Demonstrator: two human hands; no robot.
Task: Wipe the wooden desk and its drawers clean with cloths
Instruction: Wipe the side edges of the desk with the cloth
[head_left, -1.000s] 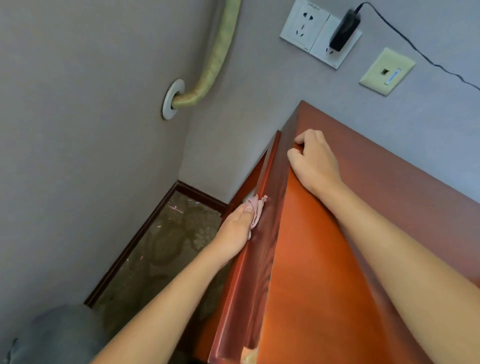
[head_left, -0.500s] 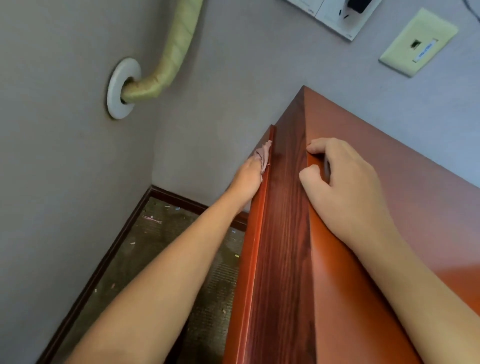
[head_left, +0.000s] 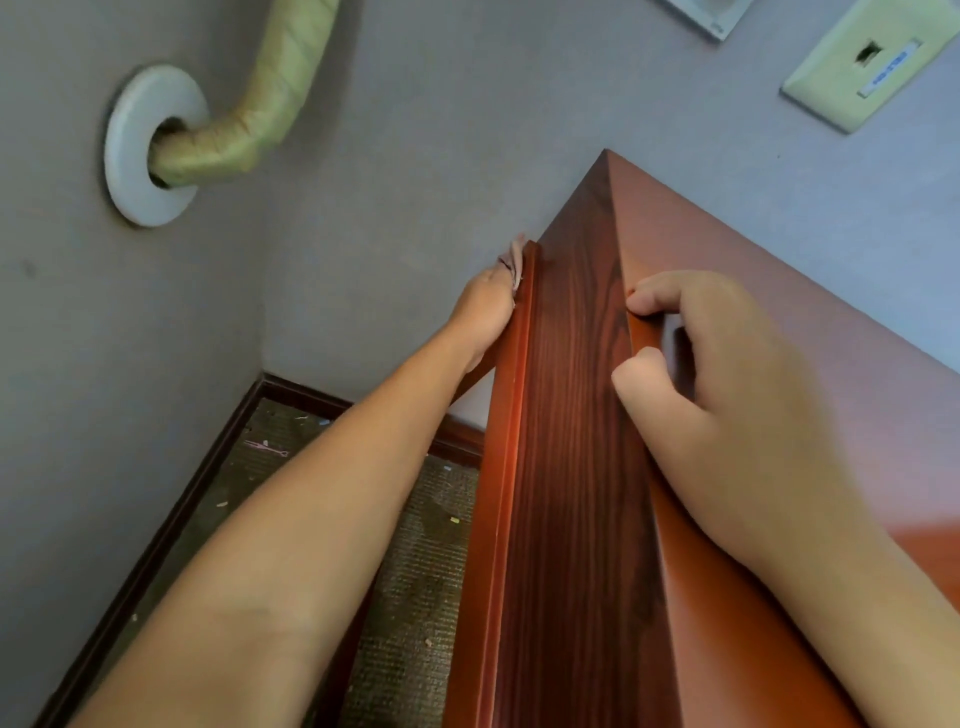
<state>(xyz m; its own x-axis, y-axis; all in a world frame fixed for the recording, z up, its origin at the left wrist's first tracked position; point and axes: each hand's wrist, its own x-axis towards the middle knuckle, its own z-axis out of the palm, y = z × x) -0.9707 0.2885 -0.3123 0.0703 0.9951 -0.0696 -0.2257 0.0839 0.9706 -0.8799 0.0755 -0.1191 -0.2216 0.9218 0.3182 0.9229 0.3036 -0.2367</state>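
A: Where are the fingers of the left hand (head_left: 485, 312)?

B: Mostly hidden behind the desk's side. What shows is curled round a pink cloth (head_left: 516, 262), and only a small bunch of that cloth sticks out above the knuckles.

A: And the cloth against the wood?

B: It touches the outer face of the wooden desk (head_left: 576, 467) at the far end of its raised side trim, close to the back corner by the wall.

A: The right hand (head_left: 727, 379)?

B: It rests on the desk top, fingers bent. The fingertips (head_left: 641, 299) hook over the top's left edge and the thumb presses against the same edge just nearer the camera. It holds nothing else.

A: What surrounds them?

B: A grey wall behind. A tape-wrapped pipe (head_left: 260, 119) enters a white wall collar (head_left: 137, 156) at upper left. A cream wall plate (head_left: 872, 57) sits at upper right. Below the left forearm lies dark carpet (head_left: 410, 597) speckled with bits of debris, edged by a brown skirting board (head_left: 208, 467).
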